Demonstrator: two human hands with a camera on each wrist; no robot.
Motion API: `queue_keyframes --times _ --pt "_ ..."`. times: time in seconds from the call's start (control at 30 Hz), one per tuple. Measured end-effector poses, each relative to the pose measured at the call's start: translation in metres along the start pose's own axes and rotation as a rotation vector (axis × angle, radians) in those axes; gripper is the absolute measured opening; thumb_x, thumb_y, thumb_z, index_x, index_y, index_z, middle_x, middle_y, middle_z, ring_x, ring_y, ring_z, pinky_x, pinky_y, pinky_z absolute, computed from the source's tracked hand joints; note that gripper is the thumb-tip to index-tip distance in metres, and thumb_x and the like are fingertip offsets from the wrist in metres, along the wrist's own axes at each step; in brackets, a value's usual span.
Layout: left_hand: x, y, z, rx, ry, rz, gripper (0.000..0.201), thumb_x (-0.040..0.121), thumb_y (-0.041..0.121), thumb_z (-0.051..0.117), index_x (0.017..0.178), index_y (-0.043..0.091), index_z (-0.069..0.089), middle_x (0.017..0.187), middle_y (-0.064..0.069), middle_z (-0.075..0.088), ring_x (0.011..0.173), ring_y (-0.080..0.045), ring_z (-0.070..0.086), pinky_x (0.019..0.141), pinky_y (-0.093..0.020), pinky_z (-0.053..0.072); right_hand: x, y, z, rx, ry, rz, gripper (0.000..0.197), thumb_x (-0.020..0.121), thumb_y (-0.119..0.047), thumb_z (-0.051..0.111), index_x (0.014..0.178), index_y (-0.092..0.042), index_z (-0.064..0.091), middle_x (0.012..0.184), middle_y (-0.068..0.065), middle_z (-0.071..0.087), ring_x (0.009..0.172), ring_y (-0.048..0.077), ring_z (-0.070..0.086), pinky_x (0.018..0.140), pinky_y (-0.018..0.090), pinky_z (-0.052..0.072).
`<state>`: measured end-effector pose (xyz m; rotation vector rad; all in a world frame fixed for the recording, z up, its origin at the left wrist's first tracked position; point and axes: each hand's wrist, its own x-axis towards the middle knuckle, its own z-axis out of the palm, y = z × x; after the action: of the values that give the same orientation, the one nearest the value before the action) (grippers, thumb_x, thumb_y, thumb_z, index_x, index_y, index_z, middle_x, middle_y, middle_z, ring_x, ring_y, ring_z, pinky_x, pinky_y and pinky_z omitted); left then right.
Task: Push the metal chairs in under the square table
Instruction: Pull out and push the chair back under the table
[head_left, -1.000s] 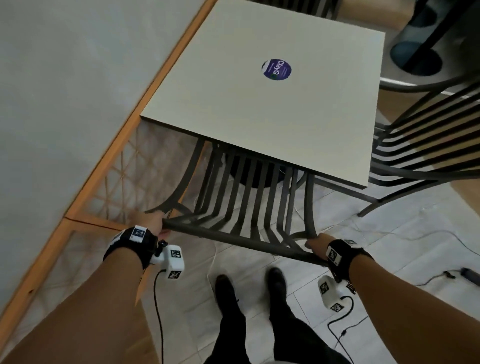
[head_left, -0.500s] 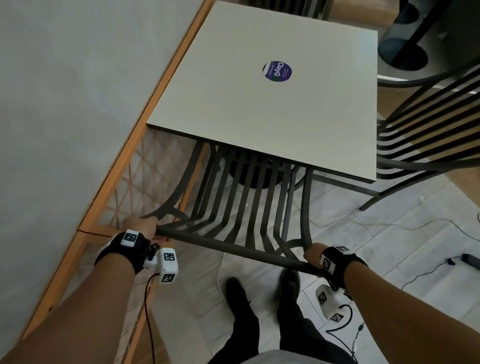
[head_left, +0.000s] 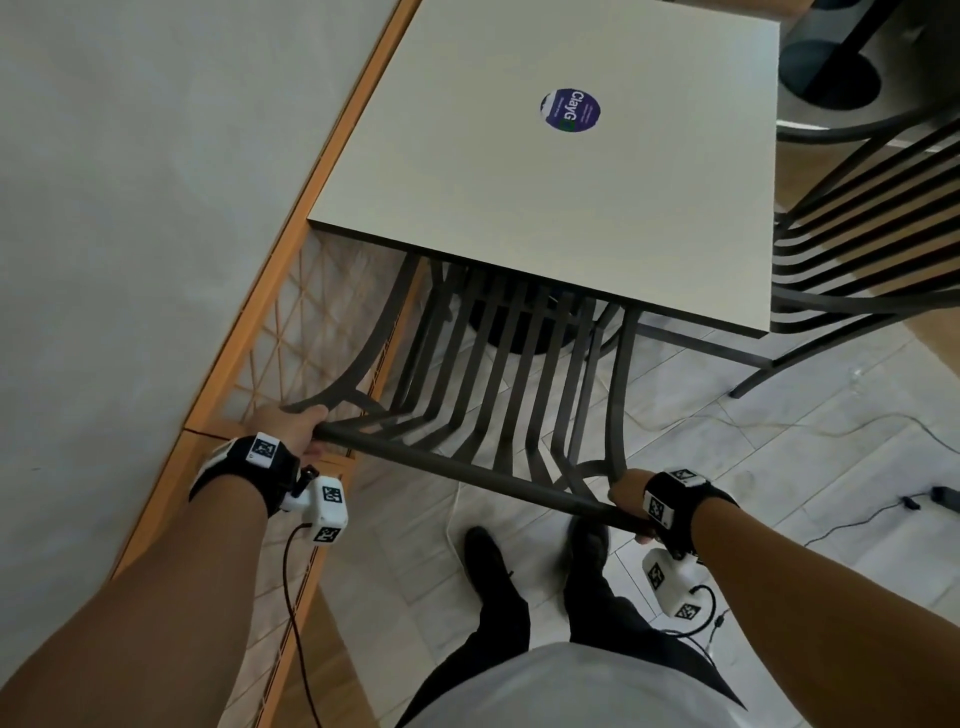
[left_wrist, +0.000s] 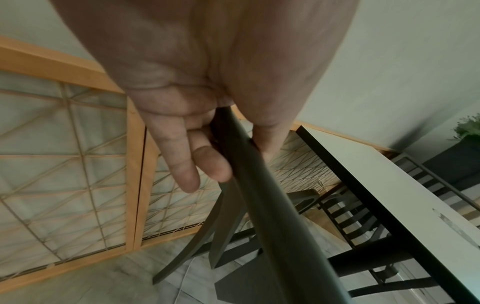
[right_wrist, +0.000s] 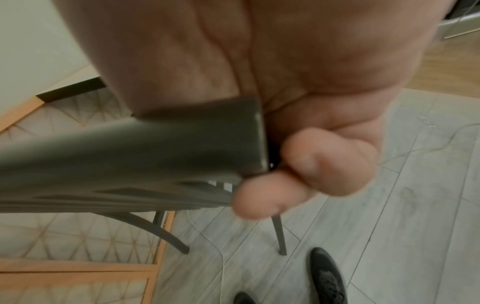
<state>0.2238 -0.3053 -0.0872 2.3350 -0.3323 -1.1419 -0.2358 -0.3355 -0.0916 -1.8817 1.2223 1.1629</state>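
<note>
A dark metal slatted chair (head_left: 498, 384) stands at the near side of the square pale table (head_left: 545, 197), its seat partly under the tabletop. My left hand (head_left: 293, 423) grips the left end of the chair's top rail (head_left: 467, 475), fingers (left_wrist: 182, 164) curled round the bar (left_wrist: 272, 216). My right hand (head_left: 626, 493) grips the rail's right end, and its fingertips (right_wrist: 324, 162) wrap round the bar's cut end (right_wrist: 182, 148). A second metal chair (head_left: 857, 234) stands at the table's right side, pulled out. A round purple sticker (head_left: 570, 110) lies on the tabletop.
A pale wall and an orange-framed lattice panel (head_left: 291, 332) run close along the left. My shoes (head_left: 488, 566) stand on grey floor tiles behind the chair. Cables (head_left: 779, 421) trail over the floor at right. A round dark pedestal base (head_left: 826, 73) sits at the far right.
The chair's back rail and both hands have moved away from the table edge toward me, showing more of the slats. My feet stepped back.
</note>
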Motion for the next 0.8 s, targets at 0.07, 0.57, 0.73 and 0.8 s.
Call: queue_keyframes --times 0.07,0.57,0.73,0.8 --pt "0.003 -0.003 0.001 -0.002 0.008 0.018 0.039 0.086 0.025 0.076 0.114 0.001 0.063 0.088 -0.02 0.073 0.075 -0.033 0.077 0.08 -0.05 0.064 0.002 -0.001 -0.003 -0.025 -0.018 0.022 0.03 0.085 -0.015 0.069 0.112 -0.006 0.061 0.119 0.013 0.064 0.105 0.029 0.065 0.089 0.038 0.055" --pt "0.003 -0.006 0.009 -0.006 -0.079 0.016 0.042 0.09 0.023 0.074 0.118 -0.006 0.062 0.106 -0.023 0.071 0.082 -0.034 0.074 0.066 -0.038 0.063 0.0 0.01 -0.007 0.458 0.05 0.191 0.04 0.094 -0.013 0.046 0.132 0.0 0.048 0.131 0.021 0.055 0.114 0.032 0.06 0.048 0.02 0.049" --pt "0.006 -0.006 0.004 0.029 -0.049 0.032 0.044 0.086 0.027 0.076 0.114 -0.004 0.064 0.102 -0.022 0.074 0.082 -0.034 0.075 0.063 -0.036 0.062 -0.003 0.005 -0.003 0.299 -0.015 0.167 0.031 0.083 -0.011 0.07 0.112 -0.007 0.059 0.121 0.013 0.061 0.103 0.031 0.065 0.087 0.036 0.055" --pt "0.006 -0.007 0.003 0.035 -0.047 0.026 0.046 0.083 0.029 0.078 0.114 -0.002 0.065 0.104 -0.021 0.073 0.086 -0.035 0.074 0.062 -0.036 0.063 0.0 0.008 -0.002 0.232 -0.028 0.131 0.031 0.083 -0.011 0.069 0.112 -0.006 0.059 0.121 0.013 0.061 0.101 0.029 0.065 0.084 0.034 0.055"
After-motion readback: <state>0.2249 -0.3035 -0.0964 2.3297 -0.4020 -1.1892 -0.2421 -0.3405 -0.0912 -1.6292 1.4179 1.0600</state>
